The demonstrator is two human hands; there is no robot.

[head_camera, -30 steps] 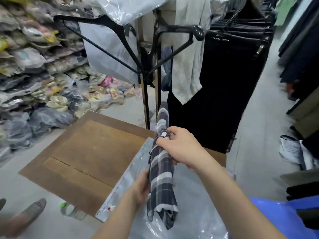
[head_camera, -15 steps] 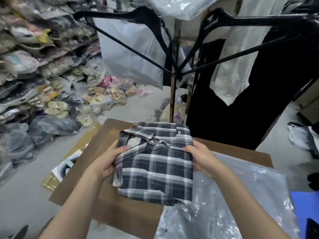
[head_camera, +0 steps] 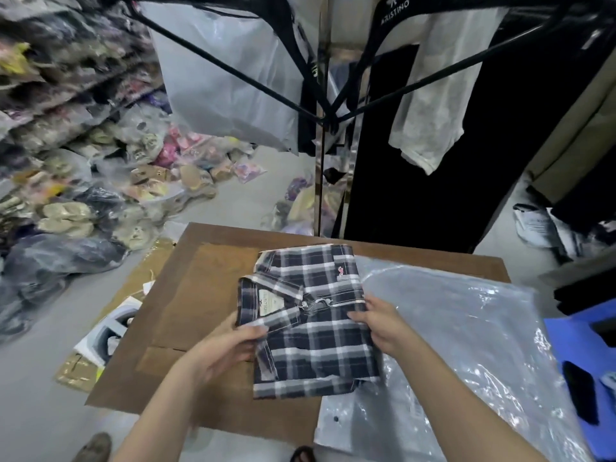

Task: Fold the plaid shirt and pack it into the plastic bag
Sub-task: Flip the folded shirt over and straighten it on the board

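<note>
Shirt is rotated since a second ago: it was edge-on and upright between the hands then, now the plaid shirt (head_camera: 310,315) lies flat, front up, collar and label on the left hand's side. Fold looks done and holding.

Left hand (head_camera: 226,348) pinches the shirt's left edge just below the collar, thumb on top. Right hand (head_camera: 380,325) grips the right edge, fingers curled over the top; its thumb isn't visible.

Shirt rests on the table (head_camera: 206,288) between the hands. Plastic bag (head_camera: 466,345) lies flat to the right of the right hand and under that wrist, touching the shirt's right edge.

My read: folding is finished, packing hasn't started. I can't see the bag's mouth. The next move needs one hand free to open it, and the fold may slip then.
</note>
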